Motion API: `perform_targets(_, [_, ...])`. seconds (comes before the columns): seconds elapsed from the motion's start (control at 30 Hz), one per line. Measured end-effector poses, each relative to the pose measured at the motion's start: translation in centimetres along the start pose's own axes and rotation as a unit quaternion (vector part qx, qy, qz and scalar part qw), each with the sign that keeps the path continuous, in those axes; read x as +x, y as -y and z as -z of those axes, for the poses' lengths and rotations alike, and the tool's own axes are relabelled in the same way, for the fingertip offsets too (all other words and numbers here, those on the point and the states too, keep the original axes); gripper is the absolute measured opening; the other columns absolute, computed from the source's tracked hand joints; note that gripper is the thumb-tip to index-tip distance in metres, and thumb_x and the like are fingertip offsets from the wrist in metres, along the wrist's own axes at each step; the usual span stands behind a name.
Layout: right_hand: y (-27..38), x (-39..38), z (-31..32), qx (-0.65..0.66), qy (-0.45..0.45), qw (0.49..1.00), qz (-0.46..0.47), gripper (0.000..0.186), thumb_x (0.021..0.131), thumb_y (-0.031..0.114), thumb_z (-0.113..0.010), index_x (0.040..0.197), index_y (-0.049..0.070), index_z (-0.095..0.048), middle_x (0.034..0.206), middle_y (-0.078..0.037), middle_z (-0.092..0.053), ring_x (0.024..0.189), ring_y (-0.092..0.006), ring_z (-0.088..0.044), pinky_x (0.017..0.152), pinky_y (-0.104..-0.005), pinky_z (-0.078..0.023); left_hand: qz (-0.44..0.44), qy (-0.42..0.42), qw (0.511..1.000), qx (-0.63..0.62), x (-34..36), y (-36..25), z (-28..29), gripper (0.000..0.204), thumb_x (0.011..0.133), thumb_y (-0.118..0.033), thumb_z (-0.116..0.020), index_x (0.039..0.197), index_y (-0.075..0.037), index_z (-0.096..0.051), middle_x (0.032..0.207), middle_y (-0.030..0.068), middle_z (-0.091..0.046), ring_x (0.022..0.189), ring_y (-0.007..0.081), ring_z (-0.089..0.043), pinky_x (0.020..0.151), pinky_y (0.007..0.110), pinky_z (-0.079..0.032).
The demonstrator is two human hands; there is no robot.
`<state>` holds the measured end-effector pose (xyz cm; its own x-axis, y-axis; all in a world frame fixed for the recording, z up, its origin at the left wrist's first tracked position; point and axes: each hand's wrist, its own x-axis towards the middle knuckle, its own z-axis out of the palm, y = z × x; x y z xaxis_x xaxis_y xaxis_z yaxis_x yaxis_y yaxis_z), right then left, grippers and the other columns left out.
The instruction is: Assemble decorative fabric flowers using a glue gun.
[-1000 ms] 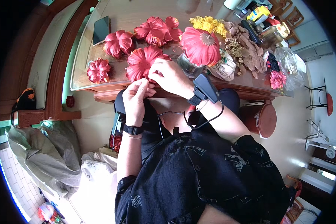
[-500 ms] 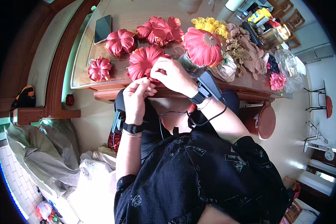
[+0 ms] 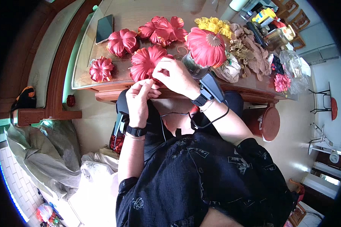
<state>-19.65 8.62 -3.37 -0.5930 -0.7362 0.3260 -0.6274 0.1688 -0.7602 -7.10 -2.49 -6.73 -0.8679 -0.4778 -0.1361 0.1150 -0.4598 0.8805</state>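
My left hand (image 3: 141, 97) and my right hand (image 3: 176, 76) meet at the table's front edge, fingertips pinched close together. Whatever lies between them is too small or too hidden to make out. Just beyond them is a red artificial flower (image 3: 147, 60), partly covered by my right hand. A smaller red flower (image 3: 101, 69) lies to the left, and another red flower (image 3: 122, 42) behind it. A cluster of red petals (image 3: 163, 30) sits farther back. Right of my hands, a stack of red petals (image 3: 206, 47) rests on a glass jar (image 3: 193, 67).
A phone (image 3: 104, 29) lies at the table's (image 3: 83, 81) back left. Yellow petals (image 3: 213, 26), brown leaf pieces (image 3: 254, 55), a white cloth (image 3: 229, 71) and a pink flower (image 3: 282, 82) crowd the right. Below stands a red-brown bin (image 3: 269, 124). A black cable (image 3: 212, 124) hangs from my right wrist device.
My left hand has shifted very slightly to the right, its fingers still by those of my right hand. The flowers and other things on the table stay where they were.
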Motion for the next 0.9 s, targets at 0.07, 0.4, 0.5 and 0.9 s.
perform_targets(0.07, [0.1, -0.1, 0.0, -0.004, -0.008, 1.0, 0.008, 0.011, 0.081, 0.012, -0.066, 0.081, 0.001, -0.064, 0.078, -0.008, -0.064, 0.066, -0.019, -0.061, 0.062, -0.0307, -0.048, 0.0, 0.002, 1.0, 0.012, 0.1, 0.1, 0.1, 0.015, 0.092, -0.014, -0.061, 0.092, 0.0, -0.065, 0.077, 0.0068, -0.067, 0.064, 0.0129, -0.064, 0.06, 0.021, -0.051])
perform_targets(0.4, [0.1, -0.3, -0.2, 0.002, -0.017, 1.0, 0.001, 0.012, 0.082, 0.012, -0.066, 0.081, 0.0, -0.065, 0.079, -0.011, -0.065, 0.071, -0.0233, -0.064, 0.066, -0.0324, -0.049, 0.005, -0.002, 1.0, -0.004, 0.2, 0.0, 0.0, 0.012, 0.091, -0.011, -0.061, 0.089, 0.0, -0.065, 0.076, 0.0065, -0.066, 0.064, 0.0127, -0.064, 0.061, 0.022, -0.051])
perform_targets(0.5, [0.0, -0.2, -0.2, 0.01, -0.018, 1.0, 0.005, 0.012, 0.082, 0.012, -0.065, 0.082, 0.0, -0.065, 0.08, -0.011, -0.066, 0.073, -0.0238, -0.065, 0.067, -0.0325, -0.05, 0.006, 0.004, 1.0, -0.002, 0.2, 0.2, 0.2, 0.012, 0.09, -0.011, -0.061, 0.089, 0.0, -0.065, 0.077, 0.0066, -0.066, 0.064, 0.0127, -0.063, 0.062, 0.022, -0.051])
perform_targets(0.9, [0.8, -0.5, 1.5, 0.055, 0.037, 0.998, 0.0, 0.012, 0.082, 0.012, -0.064, 0.084, 0.001, -0.064, 0.08, -0.012, -0.064, 0.071, -0.0258, -0.064, 0.065, -0.0344, -0.05, -0.015, 0.005, 1.0, -0.004, -0.4, 0.2, 0.2, 0.012, 0.091, -0.011, -0.061, 0.092, 0.001, -0.065, 0.079, 0.0077, -0.067, 0.064, 0.0113, -0.063, 0.06, 0.021, -0.05])
